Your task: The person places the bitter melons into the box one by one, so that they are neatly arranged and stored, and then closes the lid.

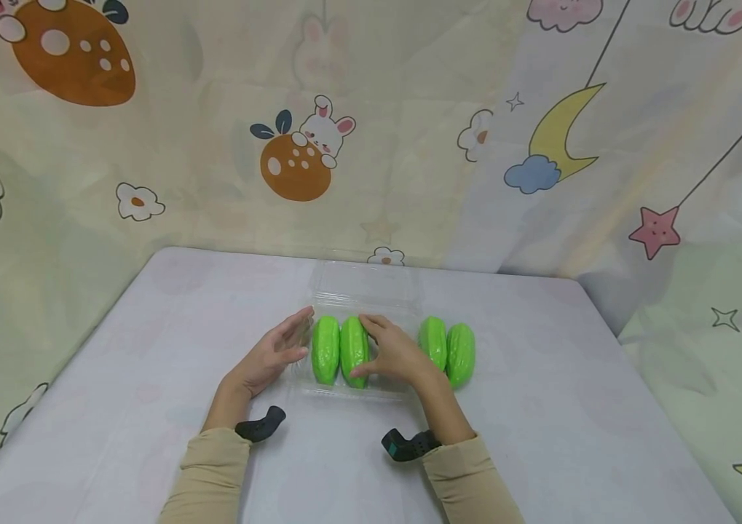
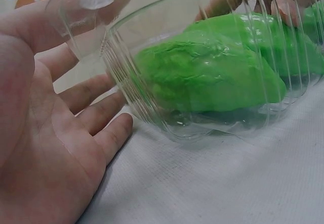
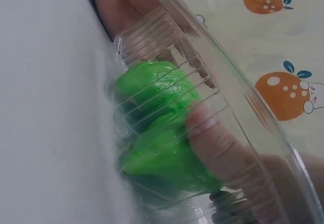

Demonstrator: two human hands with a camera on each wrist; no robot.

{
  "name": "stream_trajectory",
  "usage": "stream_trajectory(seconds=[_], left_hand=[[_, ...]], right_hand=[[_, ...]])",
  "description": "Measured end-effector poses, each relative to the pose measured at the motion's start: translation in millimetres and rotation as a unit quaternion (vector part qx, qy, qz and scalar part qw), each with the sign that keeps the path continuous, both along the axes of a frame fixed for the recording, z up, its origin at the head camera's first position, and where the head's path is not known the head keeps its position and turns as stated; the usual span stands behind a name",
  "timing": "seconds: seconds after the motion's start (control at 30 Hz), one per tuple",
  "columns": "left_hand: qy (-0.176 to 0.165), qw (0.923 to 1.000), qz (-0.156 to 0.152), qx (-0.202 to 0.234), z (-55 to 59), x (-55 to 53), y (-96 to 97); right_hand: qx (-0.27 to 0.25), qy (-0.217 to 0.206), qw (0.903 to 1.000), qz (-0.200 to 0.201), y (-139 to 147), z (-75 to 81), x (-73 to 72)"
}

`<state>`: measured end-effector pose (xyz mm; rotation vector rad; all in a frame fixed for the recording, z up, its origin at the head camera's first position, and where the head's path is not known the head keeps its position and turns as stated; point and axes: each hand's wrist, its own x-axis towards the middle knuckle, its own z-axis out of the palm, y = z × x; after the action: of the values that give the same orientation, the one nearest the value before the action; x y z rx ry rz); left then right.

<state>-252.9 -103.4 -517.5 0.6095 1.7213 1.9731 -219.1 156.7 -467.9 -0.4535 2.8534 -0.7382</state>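
A clear plastic clamshell box [image 1: 357,394] lies on the table, its lid [image 1: 365,280] folded back toward the wall. Inside its left part, two glossy green cucumber-shaped pieces [image 1: 325,351] lie side by side. My right hand [image 1: 398,352] holds the second green piece [image 1: 352,355] lengthwise, thumb at its near end and fingertips at its far end. The left hand [image 1: 274,355] is beside the box's left wall, palm toward it. In the left wrist view its extended fingers [image 2: 96,107] come right up against the ribbed plastic wall [image 2: 131,97].
Two more green pieces [image 1: 461,355] lie on the table to the right of the box, partly behind my right wrist. A white cloth covers the table [image 1: 213,291]. A printed curtain [image 1: 397,145] hangs along the back and sides. Each wrist wears a black camera band [image 1: 261,424].
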Motion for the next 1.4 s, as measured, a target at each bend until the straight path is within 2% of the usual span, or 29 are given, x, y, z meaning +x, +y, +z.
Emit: stream_trajectory(seconds=[0.6,0.9,1.23,1.4], left_hand=[[0.002,1.0000,0.006,-0.003,-1.6,-0.9,0.7],[0.000,1.0000,0.007,-0.001,-0.9,-0.7,0.9],[-0.004,0.9999,0.010,-0.002,-0.1,-0.1,1.0],[-0.002,0.9999,0.014,-0.009,0.5,0.1,1.5]], right_hand=[[-0.013,0.021,0.9997,0.001,-1.0,-0.3,1.4],[-0.054,0.002,0.9985,-0.007,-2.1,-0.1,1.8],[-0.006,0.011,0.9998,0.013,-2.2,3.4,3.7],[0.005,0.000,0.9998,0.021,-1.3,6.0,5.9]])
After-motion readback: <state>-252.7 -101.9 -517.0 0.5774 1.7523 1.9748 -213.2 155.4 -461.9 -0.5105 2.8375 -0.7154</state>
